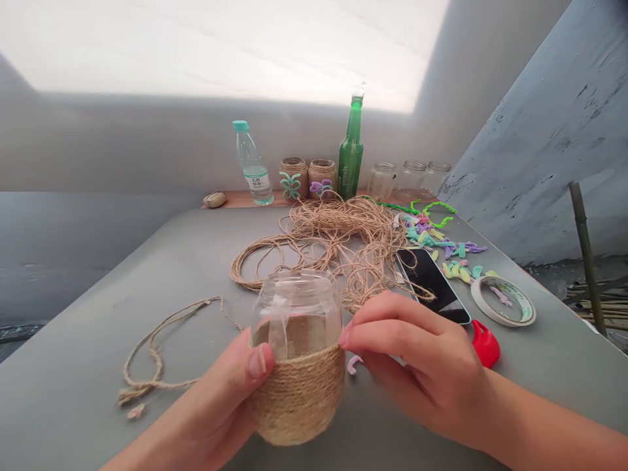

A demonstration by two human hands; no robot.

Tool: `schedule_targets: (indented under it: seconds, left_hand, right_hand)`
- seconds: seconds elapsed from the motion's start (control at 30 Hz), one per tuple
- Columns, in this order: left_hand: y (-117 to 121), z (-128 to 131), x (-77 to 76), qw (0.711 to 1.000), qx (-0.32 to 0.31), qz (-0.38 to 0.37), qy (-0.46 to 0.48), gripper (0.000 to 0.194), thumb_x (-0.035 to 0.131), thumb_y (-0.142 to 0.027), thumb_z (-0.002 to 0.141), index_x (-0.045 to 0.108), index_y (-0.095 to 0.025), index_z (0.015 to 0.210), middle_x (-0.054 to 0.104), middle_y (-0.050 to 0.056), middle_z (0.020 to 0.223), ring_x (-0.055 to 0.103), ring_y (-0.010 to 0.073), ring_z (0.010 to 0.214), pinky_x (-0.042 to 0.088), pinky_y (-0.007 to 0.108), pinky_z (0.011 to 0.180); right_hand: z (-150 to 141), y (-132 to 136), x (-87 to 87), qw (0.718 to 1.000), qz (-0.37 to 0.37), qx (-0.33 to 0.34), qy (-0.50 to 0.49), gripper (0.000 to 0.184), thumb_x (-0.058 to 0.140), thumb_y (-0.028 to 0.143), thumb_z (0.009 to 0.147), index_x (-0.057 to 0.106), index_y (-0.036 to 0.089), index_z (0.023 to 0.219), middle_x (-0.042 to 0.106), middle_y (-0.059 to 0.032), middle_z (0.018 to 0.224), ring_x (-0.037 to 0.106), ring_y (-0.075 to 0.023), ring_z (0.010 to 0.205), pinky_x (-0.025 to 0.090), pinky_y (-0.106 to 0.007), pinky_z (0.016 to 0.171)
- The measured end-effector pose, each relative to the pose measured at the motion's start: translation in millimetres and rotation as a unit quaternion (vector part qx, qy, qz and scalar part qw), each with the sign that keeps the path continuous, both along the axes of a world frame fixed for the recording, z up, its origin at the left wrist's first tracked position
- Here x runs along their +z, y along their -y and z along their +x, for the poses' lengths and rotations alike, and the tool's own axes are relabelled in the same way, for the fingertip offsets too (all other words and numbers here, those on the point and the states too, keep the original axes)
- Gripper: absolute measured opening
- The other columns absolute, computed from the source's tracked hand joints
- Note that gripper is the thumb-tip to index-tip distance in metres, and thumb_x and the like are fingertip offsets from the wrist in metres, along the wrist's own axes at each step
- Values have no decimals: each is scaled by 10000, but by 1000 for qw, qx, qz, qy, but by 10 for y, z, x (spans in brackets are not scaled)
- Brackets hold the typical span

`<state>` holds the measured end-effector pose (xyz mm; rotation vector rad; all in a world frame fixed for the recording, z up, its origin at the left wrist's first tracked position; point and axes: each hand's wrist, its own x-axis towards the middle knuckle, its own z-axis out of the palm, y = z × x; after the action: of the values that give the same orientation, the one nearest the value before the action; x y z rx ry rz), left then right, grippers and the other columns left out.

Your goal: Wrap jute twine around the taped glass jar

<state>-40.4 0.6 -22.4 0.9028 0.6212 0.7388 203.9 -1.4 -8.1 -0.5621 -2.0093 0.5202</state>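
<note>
Tan jute twine (298, 399) circles the lower half of a clear glass jar (297, 294) in close, even rows with no visible gaps, and its top row forms a fairly level line. A strip of clear tape (279, 327) runs down the bare glass above it from near the rim.

The jar stands upright at the near edge of the grey table (98, 314). The left hand (216, 396) grips it from the left, with the thumb (260, 361) pressed on the top row of twine. The right hand (422, 360) sits just to the jar's right, its fingers (392, 314) loosely curved and nearly touching the glass. Whether they pinch a strand, I cannot tell.

A loose heap of twine (333, 242) lies beyond the jar, and a separate short length of twine (152, 353) lies to the left. To the right are a phone (432, 284), a roll of tape (503, 301), a red plastic piece (485, 345), and scattered pastel craft pieces (432, 239). On a far wooden shelf (230, 199) stand a water bottle (252, 163), a green glass bottle (350, 150), two twine-wrapped jars (308, 178), and three bare glass jars (397, 180).
</note>
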Motion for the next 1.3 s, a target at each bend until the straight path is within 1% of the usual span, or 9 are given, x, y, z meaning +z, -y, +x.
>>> schedule_targets:
  seconds: [0.1,0.17,0.27,0.43,0.6,0.77,1.03,1.2,1.3]
  left_hand:
    - [-3,-2,17,1000,-18,16,-12,657,733,-767,802,768,-333,1294,777,79,1221,674,342,1115,538,411,926]
    - [-2,5,39,999,-20,18,-26,618,764,-718,807,772,-315,1275,784,78,1176,672,334,1097,530,400,916]
    - [0,22,69,999,-16,-5,-29,579,799,-603,821,747,-315,1321,786,77,1199,672,332,1107,522,398,916]
    - [13,21,54,999,-10,-32,-19,510,770,-552,854,755,-322,1309,789,67,1218,679,316,1079,526,373,875]
    - [48,-12,2,998,10,-56,-18,541,762,-610,845,756,-330,1308,801,62,1210,670,341,1150,527,383,906]
    - [40,-1,-4,999,12,-37,-5,528,758,-564,850,755,-337,1327,778,58,1288,660,349,1181,530,388,921]
    - [7,4,22,997,-4,-72,34,496,628,-626,917,844,-263,1177,830,98,1123,705,359,1100,535,431,1001]
    - [45,-2,31,999,9,-41,21,473,788,-569,846,808,-333,1255,839,44,1176,731,287,1050,584,326,865]
    - [37,-61,41,998,26,-44,43,330,789,-487,867,857,-341,1155,880,11,1080,789,266,1003,622,302,847]
  right_hand:
    - [6,0,-6,1000,-2,2,-2,236,616,-29,982,746,47,1163,688,-139,1064,694,-160,935,620,-262,849]
    - [13,-3,-10,1000,-4,3,5,248,604,-36,981,737,52,1171,678,-137,1075,688,-158,941,618,-263,858]
    - [22,-5,3,1000,4,3,23,267,588,-49,974,716,65,1179,667,-130,1080,675,-161,968,614,-268,883]
    - [20,5,75,998,27,10,54,283,558,-65,947,684,80,1155,651,-119,1022,648,-168,926,625,-270,832]
    - [12,7,105,997,33,12,72,310,531,-83,922,670,80,1146,639,-118,1002,643,-171,926,628,-260,825]
    - [3,-11,57,998,27,6,56,276,562,-49,968,680,86,1178,656,-120,1032,651,-172,951,625,-276,858]
    - [8,-15,1,999,11,-13,32,285,565,-36,996,718,85,1203,671,-129,1095,700,-164,973,621,-266,888]
    - [4,-22,-17,999,13,-35,37,296,561,-19,1002,718,122,1210,670,-116,1102,702,-161,957,627,-257,856]
    - [1,-60,-36,997,26,-51,48,301,559,-20,1007,675,123,1245,686,-110,1106,684,-166,993,614,-275,908]
